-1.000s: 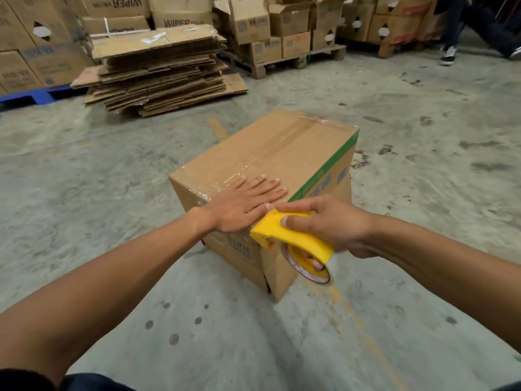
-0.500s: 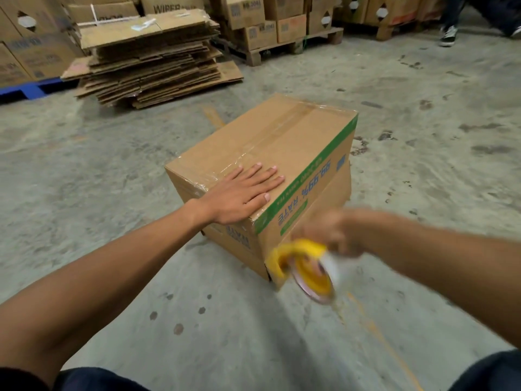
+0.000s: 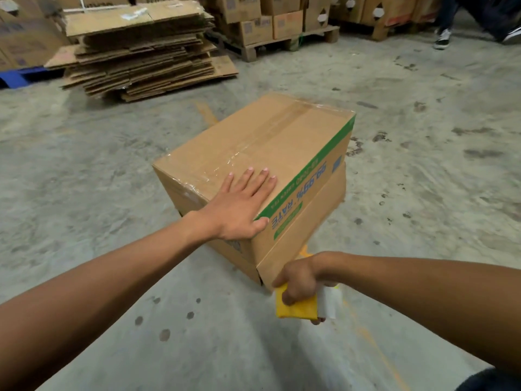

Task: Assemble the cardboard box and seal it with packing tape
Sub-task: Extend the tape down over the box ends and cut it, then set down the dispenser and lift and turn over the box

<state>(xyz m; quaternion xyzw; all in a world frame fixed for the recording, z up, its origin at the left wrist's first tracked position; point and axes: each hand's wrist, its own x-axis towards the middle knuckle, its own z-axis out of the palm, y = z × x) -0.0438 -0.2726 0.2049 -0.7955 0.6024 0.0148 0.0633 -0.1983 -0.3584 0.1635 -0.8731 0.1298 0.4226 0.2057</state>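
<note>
A closed cardboard box (image 3: 282,142) with a green stripe and blue lettering sits on the concrete floor. Clear packing tape runs along its top seam and over the near-left edge. My left hand (image 3: 239,206) lies flat on the box's near top corner, fingers spread. My right hand (image 3: 301,280) grips a yellow tape dispenser (image 3: 298,307) low beside the box's near bottom corner, close to the floor. A short length of tape hangs at the dispenser's right side.
A stack of flattened cardboard (image 3: 141,49) lies at the back left. Pallets with filled boxes (image 3: 270,24) line the back. A blue pallet (image 3: 17,76) shows at far left. Another person's shoes (image 3: 442,40) stand at the back right.
My right hand has carried the dispenser from the box's top edge down its near corner to floor level. The left hand stays pressed on the top.
</note>
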